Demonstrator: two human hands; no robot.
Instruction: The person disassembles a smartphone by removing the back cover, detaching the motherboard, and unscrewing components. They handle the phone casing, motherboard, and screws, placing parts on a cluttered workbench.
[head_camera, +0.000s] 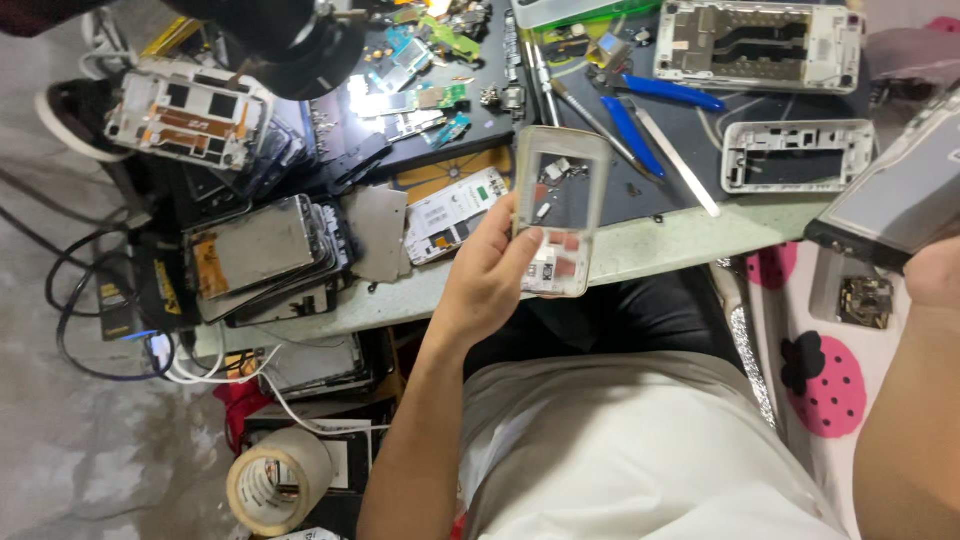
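My left hand (485, 275) holds up a pale phone frame (560, 205) by its lower left edge, above the front edge of the workbench (660, 245). The frame is an open rectangle, and the bench shows through its window. My right hand (935, 272) is at the right edge of the view, gripping the lower end of a dark flat phone screen panel (895, 195) that tilts up to the right. Only part of this hand shows.
Stacked phone panels (260, 255) lie at the left of the bench, with circuit boards (420, 75) behind. Blue-handled pliers (640, 110), two white phone frames (795, 155) and a metal strip (680, 160) lie at the back right. A tape roll (275, 480) and cables (90, 300) sit on the floor.
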